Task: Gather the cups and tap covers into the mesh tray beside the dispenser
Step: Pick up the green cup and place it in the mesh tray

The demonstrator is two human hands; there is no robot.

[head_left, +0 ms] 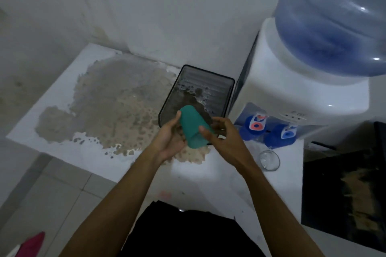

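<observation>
A teal plastic cup (193, 127) is held tilted between both hands, just over the near end of the black mesh tray (227, 83). My left hand (171, 140) cups it from the left and below. My right hand (221, 133) grips its right side with thumb and fingers. The tray stands on the white counter, to the left of the dispenser, with nothing else seen inside it. Two blue tap covers (253, 126) (281, 136) with white labels sit under the dispenser's front. A clear glass cup (269, 160) stands on the counter in front of them.
The white water dispenser (292, 89) carries a big blue bottle (334, 19) at the right. The counter (69, 94) has a large patch of worn, peeled surface. A black stove or appliance (344, 194) lies at the far right. A pink object (31, 244) shows at bottom left.
</observation>
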